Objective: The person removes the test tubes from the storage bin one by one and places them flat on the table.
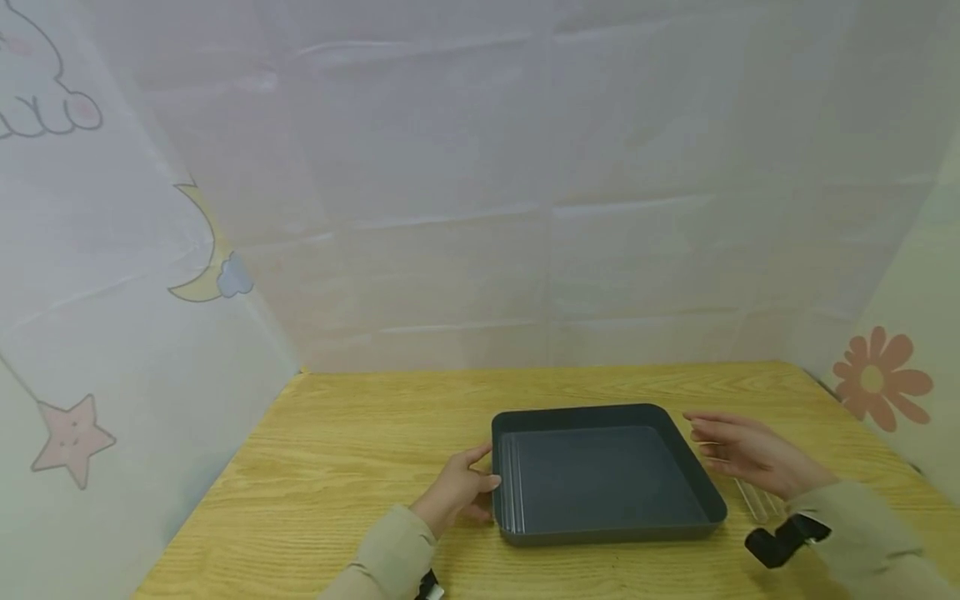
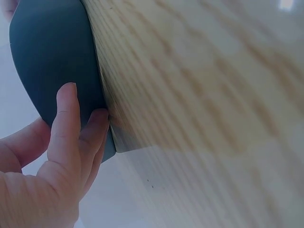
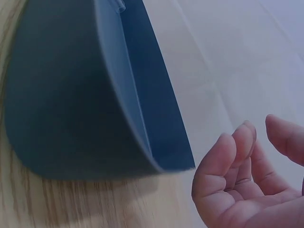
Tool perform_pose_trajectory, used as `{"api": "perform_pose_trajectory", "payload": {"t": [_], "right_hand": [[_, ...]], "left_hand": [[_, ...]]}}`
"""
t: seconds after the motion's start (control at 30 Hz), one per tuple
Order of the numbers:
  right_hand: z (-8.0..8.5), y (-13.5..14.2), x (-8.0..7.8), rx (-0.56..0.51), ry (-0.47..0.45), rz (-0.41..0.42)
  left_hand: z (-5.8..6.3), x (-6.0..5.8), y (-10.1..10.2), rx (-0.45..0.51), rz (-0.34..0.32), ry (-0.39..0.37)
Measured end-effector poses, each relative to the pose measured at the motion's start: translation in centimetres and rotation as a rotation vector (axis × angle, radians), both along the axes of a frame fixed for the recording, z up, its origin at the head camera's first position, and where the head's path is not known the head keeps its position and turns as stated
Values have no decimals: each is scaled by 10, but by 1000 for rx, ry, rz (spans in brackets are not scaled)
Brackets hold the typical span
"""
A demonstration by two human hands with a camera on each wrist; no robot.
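Observation:
A dark grey rectangular baking tray (image 1: 600, 475) with raised walls and rounded corners rests on the wooden table. At its left wall my left hand (image 1: 461, 487) grips it, the thumb over the rim and the fingers against the outer side. The left wrist view shows these fingers (image 2: 69, 109) lying along the outer wall near the table. Inside the tray, along its left wall, lies a clear ribbed strip (image 1: 513, 487). Beside the right wall hovers my right hand (image 1: 750, 454), apart from the tray, its fingers loosely bent with nothing between them.
Another clear ribbed piece (image 1: 759, 502) lies on the table (image 1: 360, 433) to the right of the tray, partly hidden under my right hand and wrist. Pale sheeting (image 1: 420, 275) with printed drawings stands behind the table and on both sides.

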State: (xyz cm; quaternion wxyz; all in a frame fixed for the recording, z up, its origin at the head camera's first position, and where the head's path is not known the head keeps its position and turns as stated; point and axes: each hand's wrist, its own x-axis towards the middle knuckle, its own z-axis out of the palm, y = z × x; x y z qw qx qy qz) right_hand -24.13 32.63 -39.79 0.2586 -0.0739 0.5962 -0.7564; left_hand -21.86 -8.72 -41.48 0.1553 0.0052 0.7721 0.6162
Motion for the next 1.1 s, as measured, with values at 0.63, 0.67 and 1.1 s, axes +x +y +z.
{"api": "perform_pose_trajectory", "payload": {"t": [0.63, 0.67, 1.1], "right_hand": [[4, -30, -7, -29, -23, -3], [4, -31, -7, -23, -21, -7], [6, -56, -7, -31, 3, -15]], "left_hand": [[1, -1, 0, 16, 2, -9], [0, -1, 0, 17, 2, -11], [-1, 0, 0, 31, -5, -15]]}}
